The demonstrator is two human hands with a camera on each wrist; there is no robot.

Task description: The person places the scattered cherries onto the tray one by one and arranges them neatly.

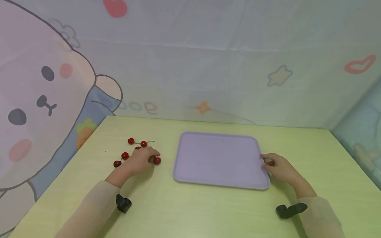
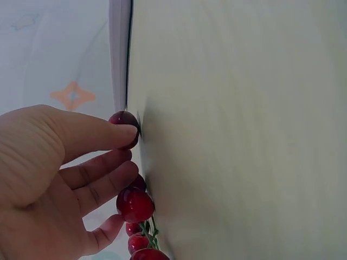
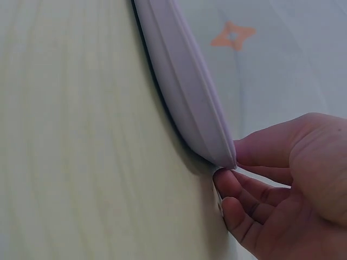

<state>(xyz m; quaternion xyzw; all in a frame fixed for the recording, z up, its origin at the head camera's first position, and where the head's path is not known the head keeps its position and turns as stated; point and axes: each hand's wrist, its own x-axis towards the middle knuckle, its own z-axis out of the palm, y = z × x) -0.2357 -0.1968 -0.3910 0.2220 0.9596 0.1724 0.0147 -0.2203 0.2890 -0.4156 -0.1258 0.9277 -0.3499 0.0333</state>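
Observation:
My left hand (image 1: 141,161) is over the left part of the table, pinching a dark red cherry (image 1: 157,160) low over the surface. The left wrist view shows the thumb lying across that cherry (image 2: 123,120). Around this hand are several more cherries with green stems, among them a cherry (image 1: 131,141) beyond it and a cherry (image 1: 117,163) beside the wrist. A flat lilac tray (image 1: 218,158) lies right of the cherries. My right hand (image 1: 279,168) grips the tray's right edge, thumb on the rim and fingers at its underside in the right wrist view.
The pale wooden table (image 1: 208,211) runs back to a printed cloth backdrop (image 1: 190,69) along its far edge. A small black wrist camera (image 1: 123,203) is worn on the left sleeve, another black camera (image 1: 291,210) on the right.

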